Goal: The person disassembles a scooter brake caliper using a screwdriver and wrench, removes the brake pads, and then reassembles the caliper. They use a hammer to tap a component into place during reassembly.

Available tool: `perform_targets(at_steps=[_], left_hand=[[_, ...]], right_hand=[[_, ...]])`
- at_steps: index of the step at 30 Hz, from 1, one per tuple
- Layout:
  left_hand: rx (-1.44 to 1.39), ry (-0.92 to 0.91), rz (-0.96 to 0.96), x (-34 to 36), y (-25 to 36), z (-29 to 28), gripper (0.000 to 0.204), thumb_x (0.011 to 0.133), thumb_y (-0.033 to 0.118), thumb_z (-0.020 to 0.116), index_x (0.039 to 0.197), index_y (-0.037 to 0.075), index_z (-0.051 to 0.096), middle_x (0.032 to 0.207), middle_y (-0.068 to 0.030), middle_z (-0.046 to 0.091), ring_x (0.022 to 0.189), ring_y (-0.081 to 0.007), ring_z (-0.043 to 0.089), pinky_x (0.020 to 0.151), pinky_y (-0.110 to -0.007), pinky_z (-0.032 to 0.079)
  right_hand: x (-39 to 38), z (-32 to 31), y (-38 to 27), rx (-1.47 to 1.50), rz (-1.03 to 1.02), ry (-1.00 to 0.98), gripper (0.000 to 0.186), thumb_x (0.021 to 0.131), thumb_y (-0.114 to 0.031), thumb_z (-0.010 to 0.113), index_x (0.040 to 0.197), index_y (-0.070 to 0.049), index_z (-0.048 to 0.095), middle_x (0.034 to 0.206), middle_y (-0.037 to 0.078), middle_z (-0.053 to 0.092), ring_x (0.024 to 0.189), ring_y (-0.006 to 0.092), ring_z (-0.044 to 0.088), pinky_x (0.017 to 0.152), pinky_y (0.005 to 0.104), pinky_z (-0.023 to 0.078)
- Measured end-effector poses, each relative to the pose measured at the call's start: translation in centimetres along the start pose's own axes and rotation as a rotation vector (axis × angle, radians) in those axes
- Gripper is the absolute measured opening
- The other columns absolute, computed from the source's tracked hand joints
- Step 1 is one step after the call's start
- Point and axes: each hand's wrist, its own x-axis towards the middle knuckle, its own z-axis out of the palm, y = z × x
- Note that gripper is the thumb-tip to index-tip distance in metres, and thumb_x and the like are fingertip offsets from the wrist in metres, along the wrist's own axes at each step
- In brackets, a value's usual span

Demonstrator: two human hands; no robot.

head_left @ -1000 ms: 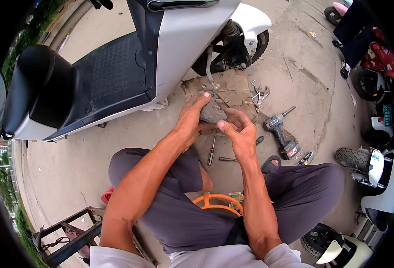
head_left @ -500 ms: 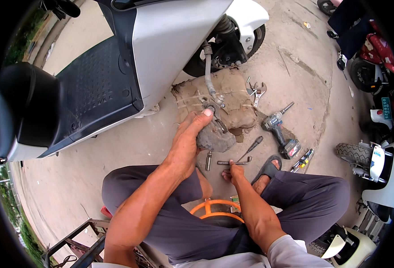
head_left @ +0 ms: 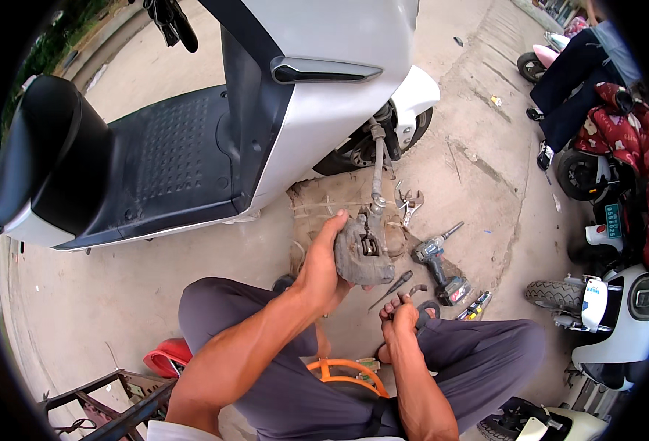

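Observation:
A dusty grey brake caliper [head_left: 363,266] is gripped in my left hand [head_left: 323,275], thumb up along its left side. A hose [head_left: 378,169] runs from the caliper up to the scooter's front end. My right hand [head_left: 400,317], fingers curled, holds an L-shaped socket wrench [head_left: 417,288], whose bent end shows above the fingers. Just beside that hand a screwdriver [head_left: 393,289] lies on the ground. Behind the caliper sits a dirty cloth-wrapped pad [head_left: 313,202], partly covered by it.
A white scooter [head_left: 324,110] stands ahead and to the left. A cordless impact driver [head_left: 440,270], an adjustable wrench [head_left: 411,207] and a colourful slim item [head_left: 475,305] lie to the right. Parked scooters [head_left: 618,309] and a person [head_left: 574,81] are farther right. An orange ring-shaped frame [head_left: 346,371] is between my legs.
My right hand has lifted the L-shaped socket wrench off the ground and drawn it nearer. The caliper in my left hand has turned, showing its opening. The view has shifted.

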Motion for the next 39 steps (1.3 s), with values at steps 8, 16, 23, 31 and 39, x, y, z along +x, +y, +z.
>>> perform_targets(at_steps=[8, 16, 23, 31, 39], left_hand=[[0.274, 0.295, 0.307, 2.3, -3.5, 1.5, 0.055, 0.106, 0.054, 0.043, 0.116, 0.004, 0.065, 0.106, -0.0086, 0.069, 0.1, -0.0249, 0.063, 0.095, -0.039, 0.048], [0.906, 0.509, 0.395, 1.4, -2.9, 0.0, 0.067, 0.109, 0.055, 0.037, 0.114, -0.007, 0.062, 0.094, -0.0186, 0.065, 0.09, -0.0291, 0.057, 0.089, -0.043, 0.046], [1.038, 0.554, 0.515, 1.2, -3.1, -0.9, 0.067, 0.109, 0.056, 0.037, 0.117, -0.006, 0.061, 0.098, -0.0264, 0.066, 0.095, -0.0405, 0.061, 0.09, -0.048, 0.046], [1.079, 0.558, 0.522, 1.0, -2.7, -0.8, 0.069, 0.108, 0.058, 0.037, 0.122, -0.006, 0.06, 0.108, -0.0307, 0.066, 0.105, -0.0444, 0.063, 0.096, -0.049, 0.046], [1.099, 0.594, 0.51, 1.1, -3.0, -1.2, 0.067, 0.109, 0.057, 0.037, 0.12, -0.005, 0.059, 0.109, -0.0301, 0.064, 0.102, -0.046, 0.062, 0.095, -0.05, 0.045]], right_hand=[[-19.3, 3.6, -11.8, -0.53, -0.683, -0.649, 0.033, 0.11, -0.03, 0.051, 0.124, 0.0, 0.057, 0.065, -0.001, 0.048, 0.05, 0.0056, 0.04, 0.046, 0.0221, 0.031], [-22.3, 5.3, -13.7, -1.199, -1.076, -0.638, 0.02, 0.107, -0.019, 0.058, 0.111, 0.001, 0.062, 0.072, 0.012, 0.066, 0.057, 0.0191, 0.059, 0.054, 0.0349, 0.046], [-20.1, 7.1, -12.4, -1.541, -1.558, -0.637, 0.026, 0.095, -0.012, 0.071, 0.117, -0.002, 0.064, 0.081, 0.015, 0.068, 0.062, 0.0334, 0.067, 0.051, 0.0418, 0.05], [-18.8, 7.7, -11.5, -1.546, -1.569, -0.584, 0.027, 0.093, -0.01, 0.071, 0.118, -0.003, 0.063, 0.082, 0.015, 0.068, 0.061, 0.0337, 0.066, 0.05, 0.0421, 0.05], [-18.8, 7.8, -11.7, -1.566, -1.518, -0.593, 0.03, 0.091, -0.007, 0.072, 0.119, -0.002, 0.063, 0.08, 0.015, 0.067, 0.059, 0.0354, 0.065, 0.05, 0.0426, 0.05]])
